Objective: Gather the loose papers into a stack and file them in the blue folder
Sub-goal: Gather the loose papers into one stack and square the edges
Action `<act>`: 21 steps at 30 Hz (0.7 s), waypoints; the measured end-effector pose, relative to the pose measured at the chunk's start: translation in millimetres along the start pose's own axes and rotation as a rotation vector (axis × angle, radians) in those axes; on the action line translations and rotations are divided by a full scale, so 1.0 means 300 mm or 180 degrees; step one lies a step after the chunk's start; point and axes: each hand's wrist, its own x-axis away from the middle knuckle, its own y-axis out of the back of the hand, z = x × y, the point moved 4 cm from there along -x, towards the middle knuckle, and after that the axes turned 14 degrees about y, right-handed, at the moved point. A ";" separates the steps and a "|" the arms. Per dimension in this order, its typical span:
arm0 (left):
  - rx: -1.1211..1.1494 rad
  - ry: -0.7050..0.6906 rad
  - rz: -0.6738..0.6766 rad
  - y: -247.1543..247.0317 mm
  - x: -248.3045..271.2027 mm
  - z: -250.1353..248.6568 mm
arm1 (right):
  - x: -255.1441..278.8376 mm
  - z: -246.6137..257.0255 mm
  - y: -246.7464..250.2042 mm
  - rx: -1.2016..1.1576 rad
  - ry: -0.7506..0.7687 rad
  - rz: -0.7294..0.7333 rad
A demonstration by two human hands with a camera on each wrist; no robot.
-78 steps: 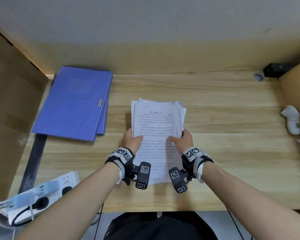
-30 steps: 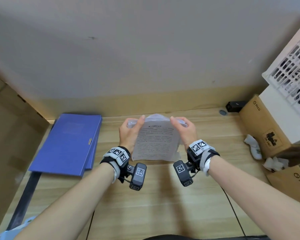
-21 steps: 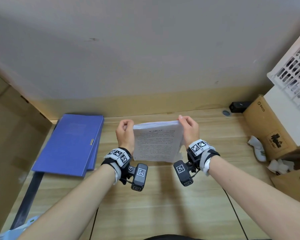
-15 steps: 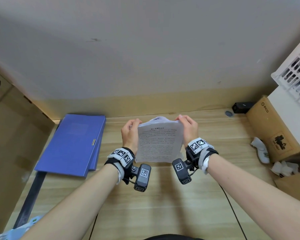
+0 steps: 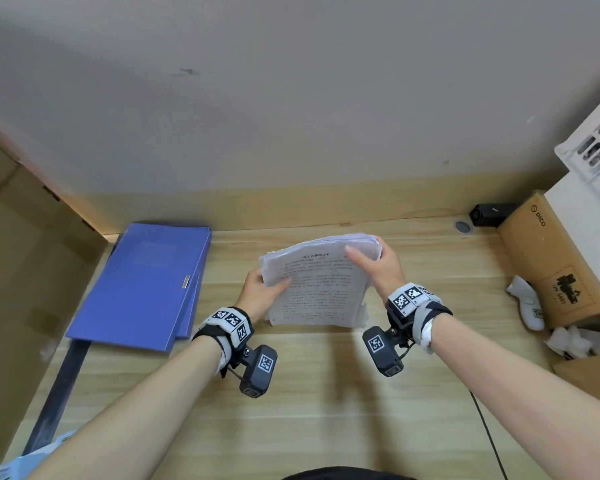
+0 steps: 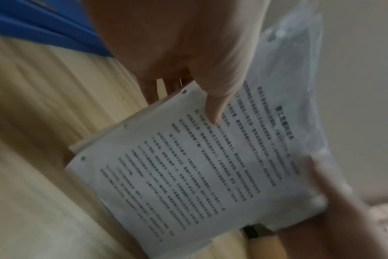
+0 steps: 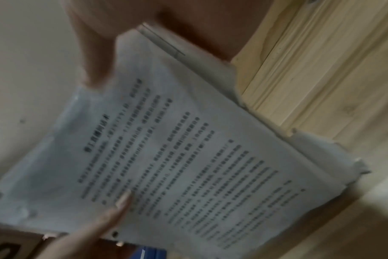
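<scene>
A stack of printed white papers (image 5: 321, 285) is held tilted above the wooden desk (image 5: 326, 393), its upper edges uneven. My left hand (image 5: 262, 292) grips the stack's left edge, thumb on the top sheet (image 6: 213, 112). My right hand (image 5: 378, 265) grips the upper right corner, thumb across the top page. The stack (image 6: 202, 168) fills both wrist views, and the right wrist view shows its ragged lower corner (image 7: 335, 161). The blue folder (image 5: 142, 282) lies closed on the desk to the left, apart from both hands.
Cardboard boxes (image 5: 555, 261) and a white crate (image 5: 596, 150) stand at the right, with crumpled white tissue (image 5: 527, 303) beside them. A small black device (image 5: 492, 213) sits at the back right. A cardboard panel (image 5: 18, 258) walls the left side. A dark strip (image 5: 59, 386) runs under the folder.
The stack was lifted off the desk and held upright between both hands. It now tilts, its right side higher; my left hand has dropped lower on the left edge.
</scene>
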 end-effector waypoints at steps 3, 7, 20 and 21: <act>0.0238 0.0111 -0.0104 -0.007 -0.014 0.004 | 0.015 -0.037 0.010 0.0232 -0.0074 -0.0014; 0.0515 0.0491 -0.0060 -0.019 -0.027 0.031 | 0.009 -0.066 0.026 0.0196 -0.0237 -0.0148; 0.0296 0.2034 -0.0232 -0.105 -0.033 0.540 | 0.212 -0.556 0.086 0.1101 -0.1186 0.0046; 0.0207 0.1968 -0.0285 -0.106 -0.038 0.559 | 0.228 -0.573 0.089 0.1104 -0.1170 0.0013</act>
